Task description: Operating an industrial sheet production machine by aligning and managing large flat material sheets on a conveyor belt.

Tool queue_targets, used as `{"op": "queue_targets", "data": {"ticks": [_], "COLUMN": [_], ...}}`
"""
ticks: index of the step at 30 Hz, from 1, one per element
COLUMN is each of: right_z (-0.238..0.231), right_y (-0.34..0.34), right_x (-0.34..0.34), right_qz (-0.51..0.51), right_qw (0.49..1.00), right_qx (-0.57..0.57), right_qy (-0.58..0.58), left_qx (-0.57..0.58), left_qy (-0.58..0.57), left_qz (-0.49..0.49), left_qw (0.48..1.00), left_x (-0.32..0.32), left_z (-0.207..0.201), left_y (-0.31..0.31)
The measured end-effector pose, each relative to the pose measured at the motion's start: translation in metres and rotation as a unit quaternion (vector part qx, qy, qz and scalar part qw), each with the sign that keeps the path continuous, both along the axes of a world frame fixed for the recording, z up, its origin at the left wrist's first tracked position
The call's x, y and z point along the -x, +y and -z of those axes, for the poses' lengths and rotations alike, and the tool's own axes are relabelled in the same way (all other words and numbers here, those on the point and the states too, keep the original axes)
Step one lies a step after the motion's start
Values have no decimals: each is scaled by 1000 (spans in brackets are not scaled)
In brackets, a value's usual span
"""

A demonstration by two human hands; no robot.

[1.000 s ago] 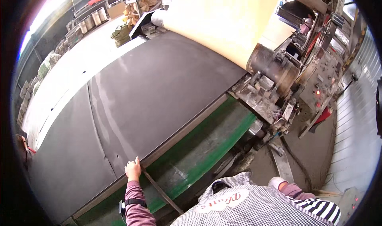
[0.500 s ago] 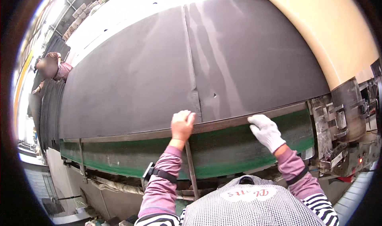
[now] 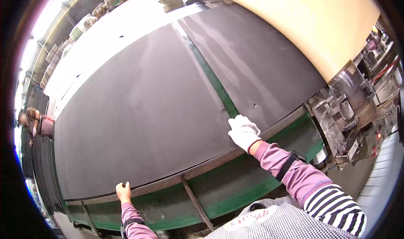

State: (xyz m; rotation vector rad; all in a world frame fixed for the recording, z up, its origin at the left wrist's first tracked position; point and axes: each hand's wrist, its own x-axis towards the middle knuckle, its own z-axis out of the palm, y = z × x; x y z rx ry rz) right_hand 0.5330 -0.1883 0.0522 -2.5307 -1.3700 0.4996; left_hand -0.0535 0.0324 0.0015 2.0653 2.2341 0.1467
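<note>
Two wide black sheets lie side by side on a green belt (image 3: 213, 80), which shows as a narrow strip between them. My left hand (image 3: 123, 192) is bare and sits at the near edge of the larger left sheet (image 3: 134, 112), its fingers closed on that edge. My right hand (image 3: 245, 133), in a white knit glove, is closed at the sheet's near right corner, beside the green strip; its fingertips are partly hidden. The right sheet (image 3: 261, 58), with a small hole near its front left, lies to the right of the glove.
A large cream roller (image 3: 311, 20) stands at the right, with dark machine parts (image 3: 349, 108) at its near end. A metal rail (image 3: 168, 181) and a slanted rod (image 3: 197, 203) run along the front. At the far left another person (image 3: 40, 123) stands by stacked dark sheets (image 3: 42, 167).
The left sheet has shifted away from the right one, and a green strip has opened between them. My left hand has moved left along the edge; my gloved hand has come to the sheet's corner.
</note>
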Motion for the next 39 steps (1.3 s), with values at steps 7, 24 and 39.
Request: {"op": "queue_targets", "data": {"ticks": [7,24,39], "right_z": [-10,-49,-45], "right_y": [-32,-132,-189], "right_x": [-99,-241,-130], "right_qz": [154,170,-25], "right_qw": [982,976,888], "right_qx": [44,128,-460], "right_qy": [-98,36,16], "left_qx": [65,247,235], "left_qy": [-78,-94,-178], "left_qz": [230,346,432], "left_qw": [968,900,852], "left_x": [-93,-204,-433], "left_z": [-22,-19,-23], "left_y": [-48,-66,-157]}}
